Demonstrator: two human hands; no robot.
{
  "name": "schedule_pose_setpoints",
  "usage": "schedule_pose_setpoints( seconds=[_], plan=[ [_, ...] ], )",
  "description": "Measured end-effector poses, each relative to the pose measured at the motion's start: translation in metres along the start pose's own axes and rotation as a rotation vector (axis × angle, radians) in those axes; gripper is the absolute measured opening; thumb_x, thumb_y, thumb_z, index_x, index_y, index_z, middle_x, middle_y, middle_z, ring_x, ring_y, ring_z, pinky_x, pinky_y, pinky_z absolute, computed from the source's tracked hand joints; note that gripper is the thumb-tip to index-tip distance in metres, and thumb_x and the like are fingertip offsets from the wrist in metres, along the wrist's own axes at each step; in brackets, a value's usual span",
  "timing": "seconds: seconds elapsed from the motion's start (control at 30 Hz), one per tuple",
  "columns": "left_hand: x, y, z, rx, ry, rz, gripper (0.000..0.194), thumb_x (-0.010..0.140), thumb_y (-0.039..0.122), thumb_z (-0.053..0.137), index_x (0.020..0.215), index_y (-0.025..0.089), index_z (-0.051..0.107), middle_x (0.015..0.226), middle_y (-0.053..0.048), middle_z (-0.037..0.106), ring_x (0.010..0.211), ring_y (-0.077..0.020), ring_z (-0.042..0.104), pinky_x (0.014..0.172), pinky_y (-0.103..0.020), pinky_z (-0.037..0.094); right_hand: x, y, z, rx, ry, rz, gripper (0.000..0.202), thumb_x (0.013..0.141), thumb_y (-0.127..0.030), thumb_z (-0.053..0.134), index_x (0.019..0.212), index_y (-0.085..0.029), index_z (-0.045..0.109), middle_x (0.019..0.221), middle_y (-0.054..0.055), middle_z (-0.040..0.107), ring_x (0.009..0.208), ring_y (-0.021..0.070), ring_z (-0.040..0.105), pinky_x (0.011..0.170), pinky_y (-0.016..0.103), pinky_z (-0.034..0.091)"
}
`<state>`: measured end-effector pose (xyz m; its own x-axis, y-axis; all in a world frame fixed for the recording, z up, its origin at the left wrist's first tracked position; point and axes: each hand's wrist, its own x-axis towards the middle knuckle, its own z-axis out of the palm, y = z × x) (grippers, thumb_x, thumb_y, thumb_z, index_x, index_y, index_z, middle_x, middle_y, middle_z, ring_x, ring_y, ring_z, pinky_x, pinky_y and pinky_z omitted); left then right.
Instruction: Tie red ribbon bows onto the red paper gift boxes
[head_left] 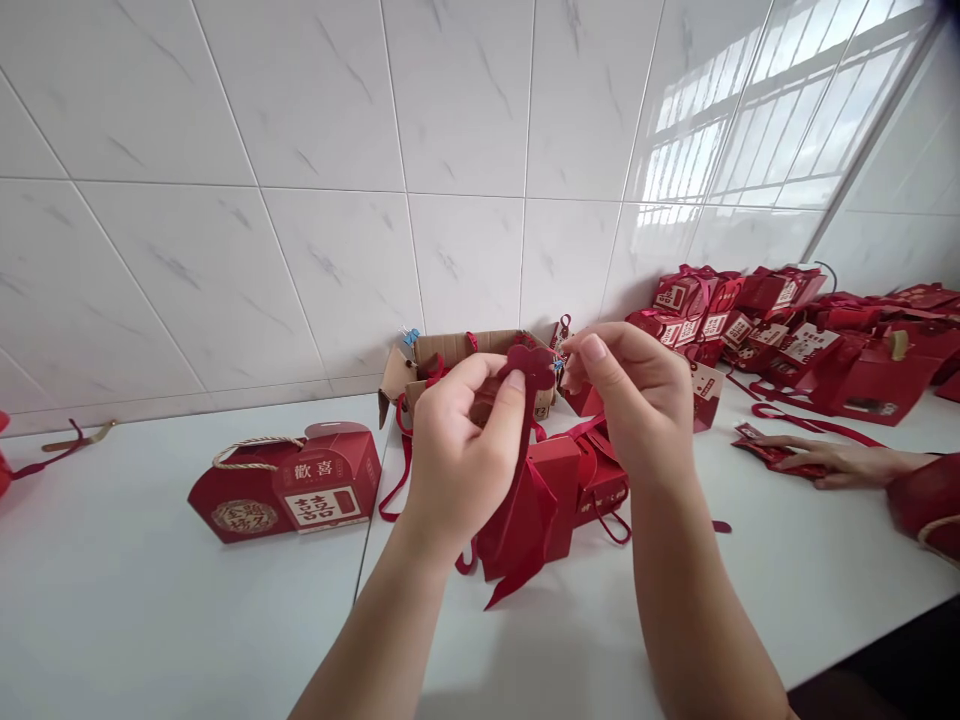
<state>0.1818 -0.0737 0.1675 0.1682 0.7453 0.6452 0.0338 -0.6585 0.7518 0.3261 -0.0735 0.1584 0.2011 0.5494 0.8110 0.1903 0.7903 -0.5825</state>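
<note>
Both hands, left hand (456,450) and right hand (637,400), pinch red ribbon (521,470) hanging vertically.

The white table (135,610) is bare at the front left, so a hand could pass there. A red gift box (289,487) lies on its side farther back. A cardboard box (450,352) sits by the wall. On the right, a pile of red boxes (795,335) and another person's hand (821,460) block the way.

head view | forward-down | close over white counter (150,620) | faces tiled wall (300,150)
</note>
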Motion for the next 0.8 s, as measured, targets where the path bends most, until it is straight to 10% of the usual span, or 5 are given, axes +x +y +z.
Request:
schedule_pose_setpoints(
  seconds=[0.27,0.8],
  plan=[
    [-0.009,0.005,-0.002,0.181,-0.045,0.159,0.014,0.086,0.023,0.053,0.076,0.018,0.061,0.059,0.001,0.051,0.052,-0.0104,0.044,0.047,-0.023,0.037,-0.001,-0.003,-0.003,0.207,-0.265,0.176,0.027,0.085,-0.035,0.064,0.067,-0.017,0.055,0.060,-0.003,0.045,0.055,0.0078,0.040,0.048,0.022,0.035],
    [-0.014,0.021,-0.009,-0.235,-0.354,-0.188,0.017,0.089,0.028,0.051,0.084,0.019,0.065,0.059,0.000,0.054,0.050,-0.0099,0.048,0.042,-0.020,0.038,0.000,0.001,-0.011,0.481,-0.542,0.142,0.036,0.091,-0.036,0.051,0.061,-0.018,0.045,0.059,-0.001,0.041,0.056,0.0112,0.040,0.053,0.026,0.036]
  ],
)
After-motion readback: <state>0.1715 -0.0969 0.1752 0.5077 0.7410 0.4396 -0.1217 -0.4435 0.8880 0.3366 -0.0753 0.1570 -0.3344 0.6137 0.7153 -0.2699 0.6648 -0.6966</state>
